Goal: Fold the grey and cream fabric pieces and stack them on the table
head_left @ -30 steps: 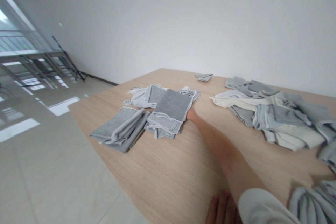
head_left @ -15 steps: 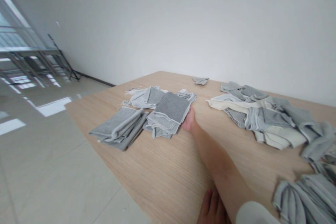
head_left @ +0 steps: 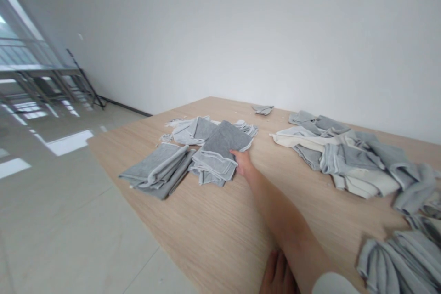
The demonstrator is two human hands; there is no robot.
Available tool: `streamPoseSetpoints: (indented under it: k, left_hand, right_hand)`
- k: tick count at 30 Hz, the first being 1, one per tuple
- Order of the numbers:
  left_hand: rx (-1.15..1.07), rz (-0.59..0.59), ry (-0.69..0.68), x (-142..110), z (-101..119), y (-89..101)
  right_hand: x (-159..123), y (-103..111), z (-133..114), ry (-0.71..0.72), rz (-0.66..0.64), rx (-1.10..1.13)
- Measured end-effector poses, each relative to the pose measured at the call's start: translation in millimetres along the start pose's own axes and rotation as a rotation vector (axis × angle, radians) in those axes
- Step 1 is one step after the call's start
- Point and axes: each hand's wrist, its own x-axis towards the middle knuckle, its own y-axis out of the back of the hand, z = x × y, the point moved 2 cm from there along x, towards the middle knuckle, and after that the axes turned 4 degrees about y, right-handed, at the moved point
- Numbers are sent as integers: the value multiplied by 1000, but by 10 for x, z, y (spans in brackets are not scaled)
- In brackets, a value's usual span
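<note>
My right hand [head_left: 243, 161] reaches out to the right edge of a dark grey folded cloth [head_left: 225, 138]. Its thumb lies on top of the cloth, and the other fingers are mostly hidden at the edge. Beneath that cloth is a stack of lighter grey cloths [head_left: 213, 167] with pale edges. At the bottom of the view my left hand [head_left: 278, 275] rests on the table, partly covered by my right forearm; its visible fingers are stretched out with nothing in them. Just left of the stack lies a larger folded grey cloth [head_left: 156, 167].
A loose heap of grey and cream cloths [head_left: 358, 161] spreads over the right side of the wooden table [head_left: 213, 220]. More grey cloths [head_left: 396, 262] lie at the lower right. One small cloth [head_left: 262, 109] sits near the wall. The table's left edge drops to a tiled floor.
My right hand has shifted slightly left and nearer, and its thumb now shows on top of the dark grey cloth. That cloth has turned a little. My left hand stays put.
</note>
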Motion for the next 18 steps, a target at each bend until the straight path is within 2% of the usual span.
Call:
streamPoseSetpoints:
  k: [3, 5, 8, 11, 14, 18]
  left_hand:
    - [-6, 159, 106, 17, 43, 77]
    - [-20, 212, 124, 41, 56, 130]
    - [-32, 209, 84, 96, 45, 220]
    - [-44, 173, 55, 156, 17, 338]
    - [-54, 113, 52, 207, 2, 454]
    - [-65, 58, 50, 244, 2, 554]
  right_hand:
    - [1, 164, -292, 44, -27, -35]
    - [-20, 339, -552, 54, -56, -76]
    - [-136, 706, -962, 19, -108, -165]
    - [-337, 1133, -1283, -81, -173, -295]
    - [-527, 1507, -1438, -196, -234, -423]
    - [-635, 1860, -1405, -283, -214, -587]
